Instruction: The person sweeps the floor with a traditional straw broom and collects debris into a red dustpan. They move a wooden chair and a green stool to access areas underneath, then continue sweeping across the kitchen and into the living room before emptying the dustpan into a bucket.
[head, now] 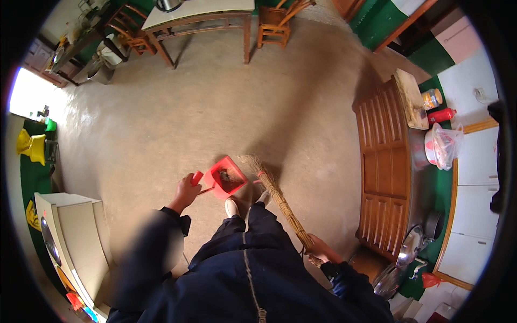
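Note:
My left hand [186, 193] grips the upright handle of a red plastic dustpan [217, 186]. Dark debris [228, 176] lies in the pan, just ahead of my shoes [232, 208]. In my right hand [320, 249] is the bound stem of a straw broom [284, 206], held at its upper end beside my right leg. The broom slants forward and left, and its frayed bristles [251, 161] are close to the right side of the dustpan. A red band wraps the broom where the bristles begin.
A brown wooden cabinet [381, 161] with a counter stands at right. At lower left is a white washing machine [76, 226]. Ahead are a table [202, 18], a wooden chair [272, 24] and buckets [100, 72]. Concrete floor [194, 105] stretches between them.

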A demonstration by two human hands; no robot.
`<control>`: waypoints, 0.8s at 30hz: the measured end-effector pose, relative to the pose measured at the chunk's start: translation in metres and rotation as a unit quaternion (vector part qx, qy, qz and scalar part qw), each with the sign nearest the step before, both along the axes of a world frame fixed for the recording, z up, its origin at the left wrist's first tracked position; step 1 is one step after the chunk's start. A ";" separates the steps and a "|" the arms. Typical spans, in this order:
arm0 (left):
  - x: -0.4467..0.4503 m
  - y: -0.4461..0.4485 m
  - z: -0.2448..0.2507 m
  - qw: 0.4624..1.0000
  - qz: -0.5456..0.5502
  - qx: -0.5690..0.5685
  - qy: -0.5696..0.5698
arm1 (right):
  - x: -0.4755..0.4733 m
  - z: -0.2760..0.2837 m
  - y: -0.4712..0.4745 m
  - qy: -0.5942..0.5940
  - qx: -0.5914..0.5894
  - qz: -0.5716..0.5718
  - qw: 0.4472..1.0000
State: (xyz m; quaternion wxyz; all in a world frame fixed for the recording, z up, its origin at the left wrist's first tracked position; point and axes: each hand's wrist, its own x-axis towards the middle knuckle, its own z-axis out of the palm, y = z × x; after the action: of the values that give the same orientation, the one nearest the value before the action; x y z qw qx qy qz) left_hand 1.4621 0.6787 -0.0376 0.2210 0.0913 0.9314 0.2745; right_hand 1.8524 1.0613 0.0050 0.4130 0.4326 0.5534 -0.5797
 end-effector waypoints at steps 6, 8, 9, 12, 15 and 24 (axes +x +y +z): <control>-0.007 -0.007 0.002 1.000 0.012 -0.003 -0.029 | -0.020 0.022 -0.006 0.024 0.073 -0.066 0.995; -0.003 -0.009 0.003 1.000 0.011 -0.007 -0.025 | -0.041 0.013 -0.002 0.050 0.080 -0.047 0.994; -0.002 -0.009 0.004 0.999 0.013 -0.019 -0.027 | -0.052 0.007 -0.003 0.039 0.082 -0.043 0.995; 0.003 -0.009 0.008 0.999 0.015 -0.003 -0.034 | -0.084 -0.020 -0.023 0.067 0.166 0.072 0.981; 0.001 -0.009 0.012 0.999 0.022 0.005 -0.042 | -0.084 -0.025 -0.043 0.023 0.142 0.166 0.976; 0.004 -0.042 0.017 0.997 0.057 0.048 -0.031 | -0.045 0.025 -0.027 0.049 0.115 0.093 0.988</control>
State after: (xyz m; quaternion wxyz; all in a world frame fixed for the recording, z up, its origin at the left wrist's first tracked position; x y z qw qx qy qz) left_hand 1.4657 0.6365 -0.0201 0.2296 0.0401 0.9135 0.3334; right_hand 1.8071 1.0344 0.0303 0.3853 0.3949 0.6734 -0.4920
